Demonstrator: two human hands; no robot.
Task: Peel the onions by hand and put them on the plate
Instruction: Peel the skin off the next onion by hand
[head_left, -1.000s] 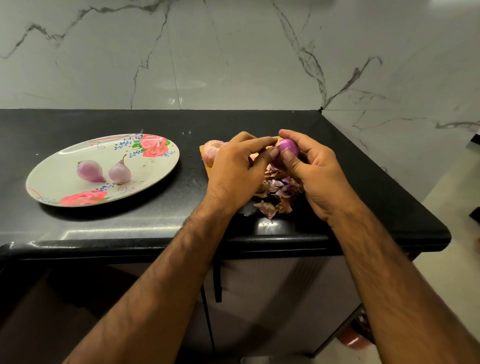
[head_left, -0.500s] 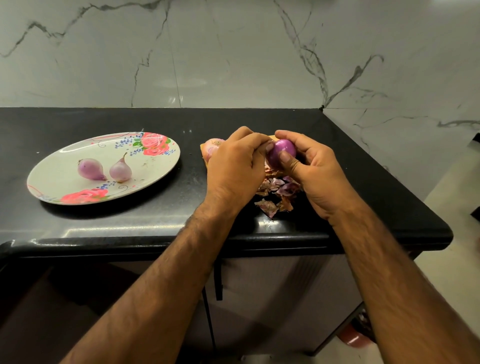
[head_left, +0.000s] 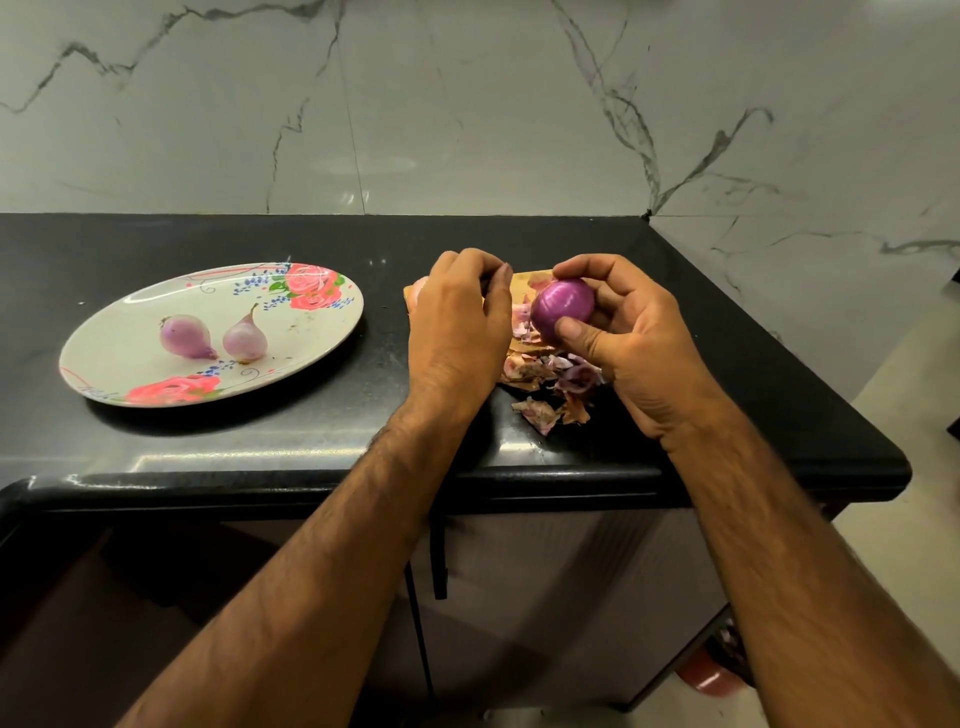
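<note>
**Black desk (head_left: 234, 441), purple onion (head_left: 563, 306) nearly bare**

Grips purple onion in curled right hand (head_left: 639, 353) above the peel scraps (head_left: 545, 384), presumably to drop skins clear of the plate (head_left: 119, 332), well apart at left. Curls left hand (head_left: 457, 332) alongside; cannot tell whether pinching skin.

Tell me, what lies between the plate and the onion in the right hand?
In the head view: a strip of bare black counter, then the left hand.

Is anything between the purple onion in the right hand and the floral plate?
Yes: the left hand sits directly between the purple onion, held by the right hand, and the floral plate. Another onion peeks out behind that hand. The plate's two peeled onions leave room.
</note>
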